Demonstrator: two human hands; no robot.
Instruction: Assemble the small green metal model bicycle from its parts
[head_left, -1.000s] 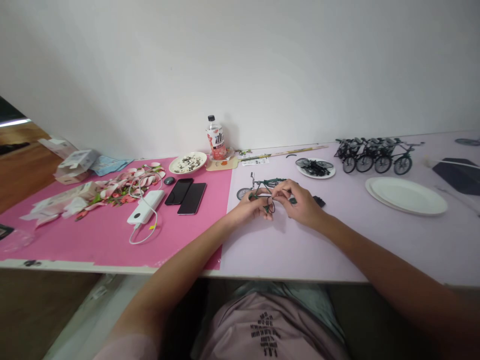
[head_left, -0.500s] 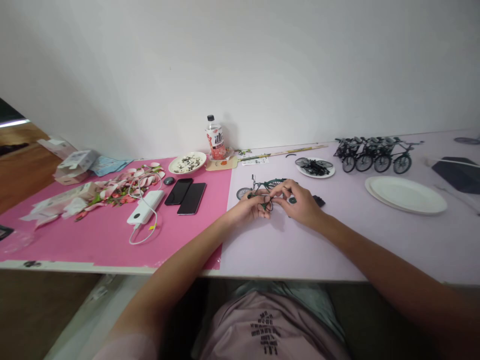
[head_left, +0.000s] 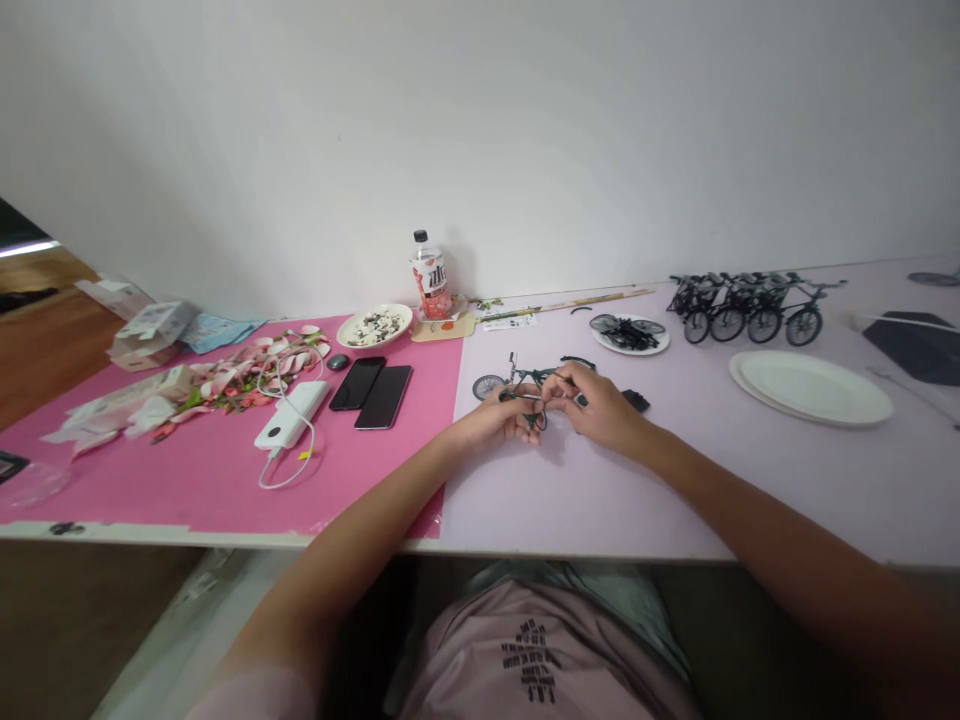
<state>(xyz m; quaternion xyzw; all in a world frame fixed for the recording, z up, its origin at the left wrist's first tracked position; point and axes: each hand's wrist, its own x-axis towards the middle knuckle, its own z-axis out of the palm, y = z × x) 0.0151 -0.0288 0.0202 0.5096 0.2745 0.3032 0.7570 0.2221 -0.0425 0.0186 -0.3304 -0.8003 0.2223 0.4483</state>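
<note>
A small dark green toy bicycle (head_left: 517, 380) stands on the pale lilac table (head_left: 600, 480) in front of me. My left hand (head_left: 499, 418) grips its frame from the left, fingers curled around it. My right hand (head_left: 600, 405) pinches the same bicycle from the right, fingertips meeting the left hand's at a small dark part by the frame. The front wheel sticks out to the left of my hands. A small black piece (head_left: 638, 401) lies just right of my right hand.
A white plate of black parts (head_left: 630, 335) and a row of finished toy bicycles (head_left: 746, 310) sit behind. Empty white plates (head_left: 814, 388) lie at right. On the pink mat (head_left: 225, 470) are two phones (head_left: 373, 388), a power bank (head_left: 291, 413), a bottle (head_left: 430, 275).
Both hands stay on the toy bicycle with only small finger shifts. The bicycle's handlebar end has tilted slightly, and my right hand's fingers have closed in toward the left hand.
</note>
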